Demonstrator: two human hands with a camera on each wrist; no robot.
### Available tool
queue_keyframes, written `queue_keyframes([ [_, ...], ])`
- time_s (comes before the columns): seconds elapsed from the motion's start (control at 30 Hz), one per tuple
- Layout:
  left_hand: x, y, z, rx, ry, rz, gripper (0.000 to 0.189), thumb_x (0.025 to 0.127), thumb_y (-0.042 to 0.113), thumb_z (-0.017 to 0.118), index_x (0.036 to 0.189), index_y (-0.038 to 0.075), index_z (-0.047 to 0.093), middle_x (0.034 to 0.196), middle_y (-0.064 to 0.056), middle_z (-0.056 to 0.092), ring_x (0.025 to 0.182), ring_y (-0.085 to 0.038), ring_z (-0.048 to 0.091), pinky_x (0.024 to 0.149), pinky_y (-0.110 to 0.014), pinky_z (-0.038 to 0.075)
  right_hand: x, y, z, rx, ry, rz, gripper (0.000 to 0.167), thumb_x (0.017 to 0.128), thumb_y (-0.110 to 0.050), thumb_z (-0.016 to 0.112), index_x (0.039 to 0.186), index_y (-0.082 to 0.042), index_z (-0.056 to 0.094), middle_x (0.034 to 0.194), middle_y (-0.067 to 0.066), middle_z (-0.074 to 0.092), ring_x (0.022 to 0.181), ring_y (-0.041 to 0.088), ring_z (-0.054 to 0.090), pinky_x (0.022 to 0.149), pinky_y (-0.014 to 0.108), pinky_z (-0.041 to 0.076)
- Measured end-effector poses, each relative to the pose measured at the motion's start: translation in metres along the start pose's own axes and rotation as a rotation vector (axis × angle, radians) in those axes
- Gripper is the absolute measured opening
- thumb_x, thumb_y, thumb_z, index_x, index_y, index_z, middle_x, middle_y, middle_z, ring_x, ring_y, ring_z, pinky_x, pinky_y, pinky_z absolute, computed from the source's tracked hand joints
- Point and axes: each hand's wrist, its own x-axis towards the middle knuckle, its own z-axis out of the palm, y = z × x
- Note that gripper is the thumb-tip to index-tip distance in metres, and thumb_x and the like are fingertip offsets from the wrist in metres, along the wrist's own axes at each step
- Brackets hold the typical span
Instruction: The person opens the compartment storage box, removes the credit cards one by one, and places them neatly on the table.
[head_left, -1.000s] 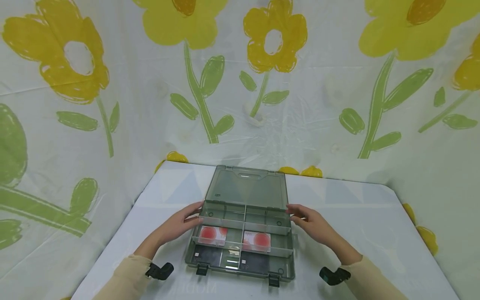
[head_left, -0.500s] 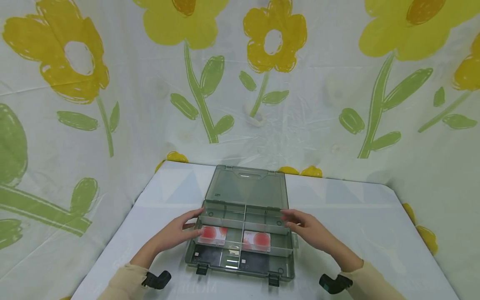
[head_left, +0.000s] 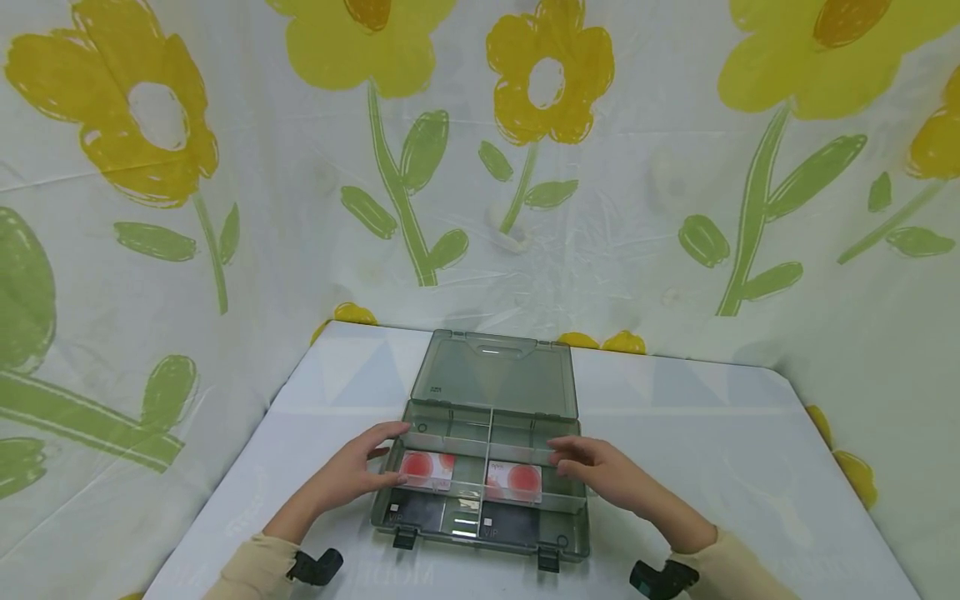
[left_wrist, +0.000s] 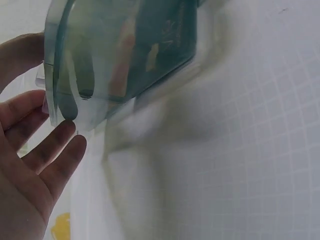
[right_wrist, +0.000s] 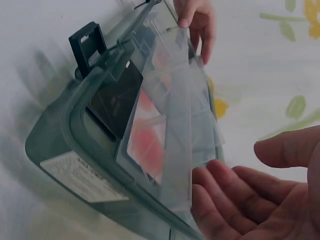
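Observation:
A grey-green translucent compartment box (head_left: 450, 540) stands with its lid (head_left: 495, 379) laid back. Two white cards with red circles, a left card (head_left: 417, 470) and a right card (head_left: 517, 482), lie in its middle row. In the front row are two dark cards marked VIP, a left one (head_left: 414, 510) and a right one (head_left: 512, 523). My left hand (head_left: 352, 471) is at the box's left side, fingers spread, fingertips right at the wall (left_wrist: 85, 75). Over the right compartments my right hand (head_left: 611, 475) hovers with loosely bent fingers and nothing between them.
The box stands on a white table (head_left: 735, 467). Two black latches, one left (head_left: 403, 540) and one right (head_left: 548, 560), hang at its front. A flower-printed curtain (head_left: 637, 217) surrounds the table. Each wrist wears a black camera, left (head_left: 318, 567) and right (head_left: 663, 578).
My right hand has moved from the box's right rim leftward and nearer, over the compartments. My left hand has slid slightly toward me along the left side. The box and cards have stayed put.

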Motion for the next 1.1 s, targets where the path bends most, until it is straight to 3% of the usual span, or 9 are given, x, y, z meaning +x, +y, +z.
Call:
queue_keyframes([
  [0.4,-0.001,0.001,0.000,-0.015,0.016,0.012,0.070,0.090,0.028,0.080,0.148,0.004,0.049,0.152,-0.019,0.046,0.139,-0.042,0.045,0.110,-0.056,0.047,0.008,0.000,0.012,0.055,-0.056,0.093,0.047,0.107,-0.018,0.054,0.140,0.016,0.049,0.132,0.028,0.061,0.111,0.036,0.066,0.094,0.049,0.060],
  [0.8,-0.001,-0.004,0.001,-0.044,0.009,0.046,0.070,0.091,0.029,0.078,0.148,0.001,0.048,0.153,-0.020,0.045,0.139,-0.043,0.043,0.111,-0.055,0.046,0.017,-0.005,0.024,-0.033,-0.040,0.208,0.054,0.104,-0.022,0.058,0.140,0.017,0.048,0.137,0.029,0.058,0.116,0.038,0.065,0.098,0.055,0.057],
  [1.1,-0.002,-0.003,0.001,-0.044,0.014,0.039,0.069,0.091,0.028,0.078,0.148,0.002,0.048,0.152,-0.019,0.045,0.139,-0.042,0.044,0.111,-0.054,0.046,0.021,-0.005,0.027,-0.028,-0.049,0.215,0.050,0.104,-0.020,0.057,0.139,0.017,0.050,0.136,0.029,0.059,0.116,0.039,0.065,0.099,0.056,0.056],
])
